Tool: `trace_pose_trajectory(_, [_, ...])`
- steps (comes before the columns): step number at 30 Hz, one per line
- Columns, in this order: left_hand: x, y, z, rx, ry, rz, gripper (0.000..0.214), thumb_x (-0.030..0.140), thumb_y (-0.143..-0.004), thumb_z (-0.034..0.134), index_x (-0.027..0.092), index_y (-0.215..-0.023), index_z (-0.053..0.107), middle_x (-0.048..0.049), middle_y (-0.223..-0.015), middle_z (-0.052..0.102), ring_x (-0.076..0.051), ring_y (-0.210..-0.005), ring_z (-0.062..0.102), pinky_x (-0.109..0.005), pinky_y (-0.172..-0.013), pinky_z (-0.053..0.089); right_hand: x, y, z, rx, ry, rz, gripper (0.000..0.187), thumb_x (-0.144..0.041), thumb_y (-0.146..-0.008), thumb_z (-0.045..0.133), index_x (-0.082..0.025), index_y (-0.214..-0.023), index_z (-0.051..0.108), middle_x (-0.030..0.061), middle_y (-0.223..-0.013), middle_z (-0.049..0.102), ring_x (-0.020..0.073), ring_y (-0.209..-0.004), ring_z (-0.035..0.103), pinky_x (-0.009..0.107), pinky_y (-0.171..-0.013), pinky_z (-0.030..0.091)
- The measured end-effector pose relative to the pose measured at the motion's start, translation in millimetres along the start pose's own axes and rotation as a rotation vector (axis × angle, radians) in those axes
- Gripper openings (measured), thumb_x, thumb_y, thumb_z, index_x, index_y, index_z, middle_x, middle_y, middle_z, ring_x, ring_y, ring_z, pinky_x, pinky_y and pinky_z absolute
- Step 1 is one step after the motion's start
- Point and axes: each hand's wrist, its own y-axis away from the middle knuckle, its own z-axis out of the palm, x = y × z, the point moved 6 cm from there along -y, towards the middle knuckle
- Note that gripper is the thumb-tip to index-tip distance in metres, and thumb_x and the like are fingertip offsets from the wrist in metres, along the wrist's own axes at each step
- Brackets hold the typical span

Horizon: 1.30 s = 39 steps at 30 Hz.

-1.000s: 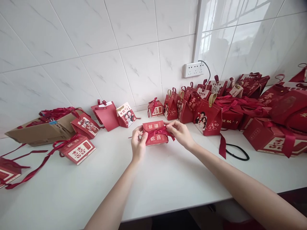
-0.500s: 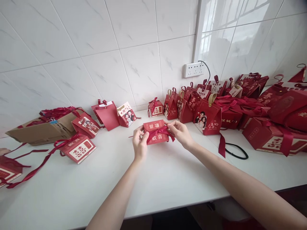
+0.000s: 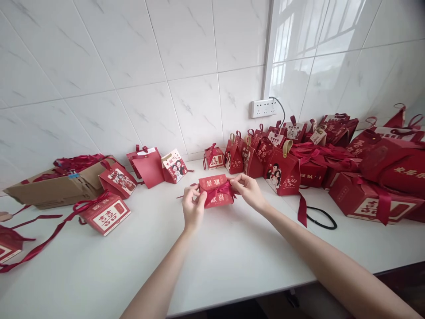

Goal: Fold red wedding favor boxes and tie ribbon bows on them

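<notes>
A small red gift box (image 3: 212, 181) with pale Chinese lettering sits in front of me on the white table. Across its top runs a dark red satin ribbon (image 3: 221, 192) tied in a bow. My left hand (image 3: 193, 204) is closed at the box's left side, its thumb and fingers pinching the left part of the ribbon. On the right, my right hand (image 3: 248, 191) pinches the other side of the bow between thumb and fingertips. The fingers partly cover the ribbon's ends.
Many finished-looking red boxes (image 3: 282, 173) crowd the right and back, near a black cord loop (image 3: 327, 218). Left stand a cardboard box of ribbons (image 3: 49, 190), a red box with trailing ribbon (image 3: 108, 215), and another person's fingertips (image 3: 5, 216). A socket strip (image 3: 264, 108) is on the wall.
My view has tilted slightly, so the table sits lower in the picture. The ribbon across the box looks wider and fuller. Both hands stay at the bow.
</notes>
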Motion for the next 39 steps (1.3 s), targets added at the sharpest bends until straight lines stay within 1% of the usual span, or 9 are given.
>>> trace_pose_trajectory(7, [-6,-1,2.0,0.012,0.009,-0.045,0.025,0.036,-0.075,0.057,0.018,-0.063,0.044,-0.0065,-0.096,0.054,-0.021,-0.104,0.055,-0.027,-0.076,0.051,-1,-5,-8,-0.087,0.155,-0.033,0.044,-0.053,-0.066,0.066,-0.017,-0.088,0.055,0.012,-0.106,0.062,0.0241,-0.097,0.061,0.036,-0.076,0.052])
trace_pose_trajectory(11, [0,-3,-0.4,-0.036,0.016,0.028,0.023,0.035,-0.074,0.058,0.018,-0.064,0.047,-0.0058,-0.092,0.056,-0.02,-0.1,0.057,-0.028,-0.076,0.052,-12,7,4,-0.328,0.453,-0.185,0.113,-0.037,-0.04,0.085,-0.019,-0.136,0.029,0.0188,-0.147,0.023,0.0335,-0.135,0.025,0.047,-0.101,0.037])
trace_pose_trajectory(15, [11,1,2.3,-0.146,-0.113,0.252,0.018,0.03,-0.076,0.058,0.018,-0.065,0.05,-0.0033,-0.083,0.055,-0.017,-0.088,0.06,-0.024,-0.067,0.053,-15,25,8,-0.359,0.726,-0.22,0.116,-0.026,-0.049,0.08,-0.014,-0.143,0.013,0.0224,-0.144,0.028,0.031,-0.133,0.031,0.045,-0.107,0.031])
trace_pose_trajectory(21, [18,12,19.0,-0.329,-0.142,0.51,0.013,0.022,-0.082,0.051,0.02,-0.095,0.051,-0.0069,-0.106,0.057,-0.017,-0.098,0.06,-0.025,-0.074,0.056,-44,82,-32,-0.122,1.011,-0.276,0.108,-0.032,-0.053,0.073,-0.006,-0.142,0.018,0.0237,-0.138,0.038,0.0335,-0.13,0.035,0.045,-0.106,0.034])
trace_pose_trajectory(25, [18,14,22.9,-0.308,-0.262,0.644,0.009,0.023,-0.084,0.047,0.022,-0.091,0.054,-0.0069,-0.106,0.055,-0.017,-0.092,0.061,-0.026,-0.068,0.057,-82,163,-78,0.08,0.998,-0.25,0.105,-0.031,-0.055,0.072,-0.012,-0.142,0.017,0.0208,-0.14,0.036,0.0342,-0.129,0.038,0.047,-0.105,0.035])
trace_pose_trajectory(28, [21,25,36.1,-0.322,-0.329,0.72,0.008,0.026,-0.084,0.047,0.023,-0.085,0.054,-0.0068,-0.104,0.057,-0.02,-0.093,0.06,-0.03,-0.069,0.054,-111,236,-113,0.205,0.811,-0.062,0.103,-0.034,-0.063,0.07,-0.021,-0.144,0.007,0.0159,-0.13,0.05,0.0286,-0.116,0.054,0.04,-0.095,0.047])
trace_pose_trajectory(33, [53,75,101.5,-0.61,-0.103,0.811,0.016,0.015,-0.085,0.04,0.022,-0.086,0.054,-0.0081,-0.107,0.057,-0.017,-0.09,0.061,-0.027,-0.072,0.051,-187,335,-176,0.646,0.864,0.043,0.097,-0.047,-0.059,0.071,-0.022,-0.14,0.023,0.0182,-0.13,0.05,0.033,-0.116,0.054,0.036,-0.083,0.054])
trace_pose_trajectory(36, [78,101,152.5,-0.748,0.002,0.864,0.019,0.011,-0.083,0.04,0.021,-0.086,0.055,-0.0078,-0.107,0.058,-0.015,-0.085,0.062,-0.025,-0.068,0.051,-239,369,-216,0.993,1.08,0.054,0.078,-0.052,-0.058,0.068,-0.022,-0.125,0.044,0.0158,-0.123,0.056,0.0346,-0.114,0.054,0.041,-0.093,0.048])
trace_pose_trajectory(39, [95,109,200.5,-0.76,0.019,0.833,0.019,0.011,-0.081,0.04,0.02,-0.087,0.056,-0.0086,-0.104,0.059,-0.019,-0.093,0.061,-0.029,-0.074,0.053,-273,392,-258,1.26,1.251,0.262,0.093,-0.056,-0.047,0.069,-0.019,-0.128,0.04,0.0162,-0.119,0.057,0.0364,-0.102,0.059,0.046,-0.088,0.048])
